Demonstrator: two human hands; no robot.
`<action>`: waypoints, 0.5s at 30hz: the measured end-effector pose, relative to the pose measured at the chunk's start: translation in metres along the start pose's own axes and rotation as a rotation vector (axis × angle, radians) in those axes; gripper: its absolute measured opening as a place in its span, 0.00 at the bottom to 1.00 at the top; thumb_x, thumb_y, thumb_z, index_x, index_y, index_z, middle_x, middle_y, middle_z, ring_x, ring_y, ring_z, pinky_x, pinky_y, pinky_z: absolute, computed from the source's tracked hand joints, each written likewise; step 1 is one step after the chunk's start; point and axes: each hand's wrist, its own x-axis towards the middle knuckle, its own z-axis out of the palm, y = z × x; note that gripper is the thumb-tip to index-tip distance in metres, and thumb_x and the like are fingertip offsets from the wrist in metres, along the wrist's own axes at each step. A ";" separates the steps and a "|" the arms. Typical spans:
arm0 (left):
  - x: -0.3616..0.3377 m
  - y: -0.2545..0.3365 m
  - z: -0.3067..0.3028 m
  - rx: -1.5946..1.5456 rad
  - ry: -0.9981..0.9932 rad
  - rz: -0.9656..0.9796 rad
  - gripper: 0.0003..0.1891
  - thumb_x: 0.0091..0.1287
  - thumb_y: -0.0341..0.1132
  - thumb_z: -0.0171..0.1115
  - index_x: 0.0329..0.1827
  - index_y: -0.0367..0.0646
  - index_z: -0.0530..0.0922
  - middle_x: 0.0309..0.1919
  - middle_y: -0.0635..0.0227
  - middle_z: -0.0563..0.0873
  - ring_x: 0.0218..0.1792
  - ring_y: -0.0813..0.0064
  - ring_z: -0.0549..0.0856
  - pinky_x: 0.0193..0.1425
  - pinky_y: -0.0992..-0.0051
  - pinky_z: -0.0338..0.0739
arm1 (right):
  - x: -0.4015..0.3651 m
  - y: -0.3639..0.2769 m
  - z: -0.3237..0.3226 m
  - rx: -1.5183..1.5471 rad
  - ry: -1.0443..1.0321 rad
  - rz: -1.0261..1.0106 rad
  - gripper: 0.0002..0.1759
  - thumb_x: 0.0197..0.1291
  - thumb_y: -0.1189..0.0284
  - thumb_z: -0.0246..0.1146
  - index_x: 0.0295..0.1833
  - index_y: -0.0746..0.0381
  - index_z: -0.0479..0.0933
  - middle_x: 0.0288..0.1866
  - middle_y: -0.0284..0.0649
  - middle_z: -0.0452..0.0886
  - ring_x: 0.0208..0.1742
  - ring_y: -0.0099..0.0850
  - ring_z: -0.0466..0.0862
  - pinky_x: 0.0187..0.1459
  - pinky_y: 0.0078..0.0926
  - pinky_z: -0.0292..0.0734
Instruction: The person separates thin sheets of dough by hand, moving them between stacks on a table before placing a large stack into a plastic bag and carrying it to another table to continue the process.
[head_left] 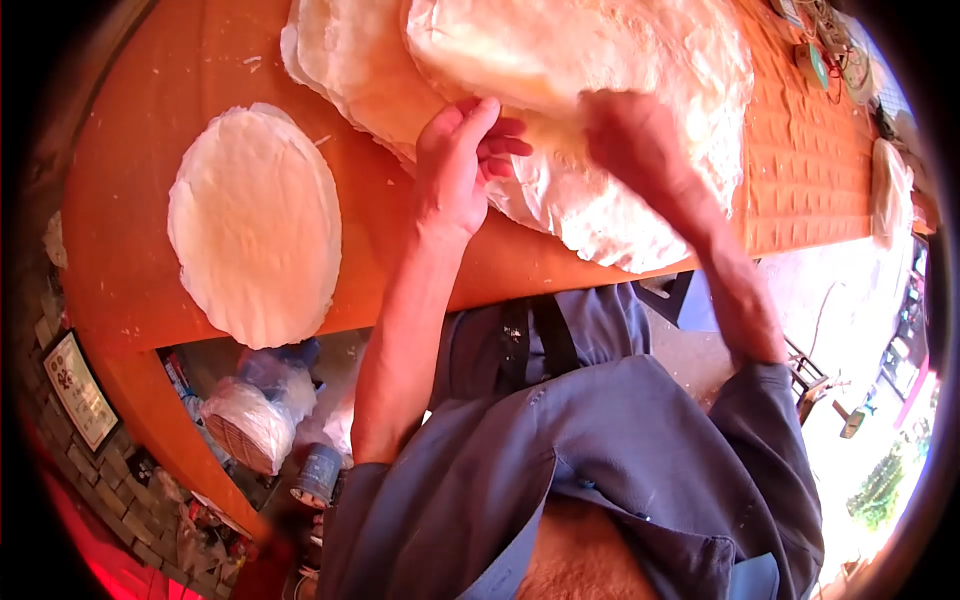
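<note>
My left hand (465, 165) is held over the near edge of a stack of thin, whitish, ragged-edged sheets (640, 190). Its thumb points up and its fingers are loosely bent and apart, with nothing visible in them. To its right, my right hand (632, 135) is closed like a fist above the same sheets. Motion blurs this hand, and whatever its fingers may hold cannot be made out. A separate oval whitish sheet (255, 225) lies flat on the orange table (120, 230), left of my left hand.
Rows of raised marks (805, 170) cover the table's right part. Cables and a small green-faced device (812, 65) are at the far right corner. Below the table's front edge are a plastic-wrapped bundle (250, 420) and a dark can (318, 474). A framed sheet (80, 390) is at the left.
</note>
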 end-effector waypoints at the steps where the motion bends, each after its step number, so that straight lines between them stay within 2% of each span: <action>1: -0.002 0.000 0.000 0.026 0.041 0.009 0.12 0.71 0.37 0.59 0.48 0.38 0.77 0.35 0.59 0.86 0.34 0.72 0.86 0.30 0.79 0.74 | 0.011 0.019 -0.017 -0.134 -0.050 -0.008 0.03 0.53 0.72 0.61 0.34 0.57 0.79 0.27 0.46 0.82 0.29 0.46 0.82 0.29 0.45 0.76; 2: -0.003 -0.005 -0.007 0.132 0.079 0.024 0.14 0.71 0.38 0.59 0.53 0.38 0.76 0.38 0.59 0.86 0.37 0.71 0.86 0.34 0.78 0.77 | 0.023 0.037 -0.044 -0.254 -0.026 0.054 0.04 0.57 0.70 0.61 0.31 0.57 0.79 0.24 0.46 0.81 0.26 0.45 0.81 0.27 0.42 0.75; 4: -0.006 -0.023 -0.018 0.209 0.107 0.020 0.16 0.71 0.37 0.59 0.55 0.36 0.75 0.39 0.60 0.85 0.38 0.71 0.86 0.36 0.77 0.79 | 0.037 0.076 -0.119 -0.133 0.380 0.263 0.07 0.62 0.70 0.59 0.38 0.59 0.81 0.26 0.46 0.82 0.24 0.37 0.81 0.25 0.35 0.73; 6: -0.015 -0.032 -0.016 0.315 0.136 0.001 0.19 0.70 0.33 0.61 0.58 0.32 0.72 0.43 0.60 0.84 0.37 0.72 0.85 0.38 0.77 0.81 | 0.028 0.049 -0.163 -0.506 0.771 0.039 0.15 0.60 0.64 0.66 0.42 0.67 0.81 0.40 0.48 0.80 0.40 0.46 0.80 0.43 0.40 0.77; 8: -0.023 -0.041 -0.008 0.329 0.085 -0.035 0.19 0.69 0.32 0.61 0.59 0.30 0.71 0.43 0.59 0.84 0.37 0.74 0.84 0.37 0.79 0.80 | 0.016 0.030 -0.171 -0.462 0.585 -0.088 0.07 0.59 0.72 0.63 0.42 0.62 0.80 0.35 0.49 0.82 0.33 0.45 0.82 0.36 0.39 0.77; 9: -0.025 -0.048 -0.006 0.335 0.063 -0.055 0.20 0.68 0.31 0.62 0.59 0.29 0.71 0.44 0.59 0.84 0.36 0.75 0.84 0.36 0.80 0.80 | 0.009 0.024 -0.166 -0.176 0.314 0.019 0.08 0.59 0.76 0.59 0.43 0.58 0.82 0.32 0.50 0.83 0.30 0.48 0.83 0.31 0.42 0.76; 11: -0.024 -0.057 -0.001 0.333 0.008 -0.077 0.18 0.68 0.31 0.63 0.57 0.31 0.73 0.41 0.63 0.84 0.34 0.81 0.82 0.30 0.82 0.77 | 0.005 0.029 -0.106 -0.058 0.166 0.028 0.08 0.58 0.75 0.60 0.42 0.60 0.81 0.30 0.51 0.82 0.31 0.52 0.82 0.34 0.45 0.76; 13: -0.025 -0.064 0.011 0.385 -0.043 -0.098 0.16 0.68 0.31 0.63 0.54 0.32 0.74 0.38 0.66 0.85 0.30 0.84 0.81 0.26 0.82 0.75 | 0.011 0.032 -0.051 -0.039 -0.107 0.061 0.05 0.58 0.73 0.60 0.38 0.62 0.79 0.29 0.51 0.81 0.32 0.52 0.82 0.35 0.45 0.75; 14: -0.023 -0.075 0.013 0.375 -0.073 -0.042 0.10 0.67 0.32 0.63 0.47 0.35 0.78 0.34 0.70 0.84 0.24 0.84 0.79 0.22 0.81 0.72 | 0.011 0.039 -0.033 0.070 -0.093 0.076 0.04 0.58 0.73 0.60 0.36 0.62 0.78 0.28 0.52 0.81 0.31 0.52 0.81 0.34 0.45 0.75; 15: -0.022 -0.077 0.016 0.364 -0.021 -0.045 0.10 0.67 0.32 0.63 0.45 0.35 0.79 0.33 0.70 0.84 0.23 0.84 0.78 0.21 0.81 0.72 | 0.012 0.047 -0.023 0.179 -0.076 0.091 0.05 0.57 0.72 0.61 0.34 0.62 0.77 0.28 0.52 0.80 0.31 0.52 0.81 0.34 0.46 0.74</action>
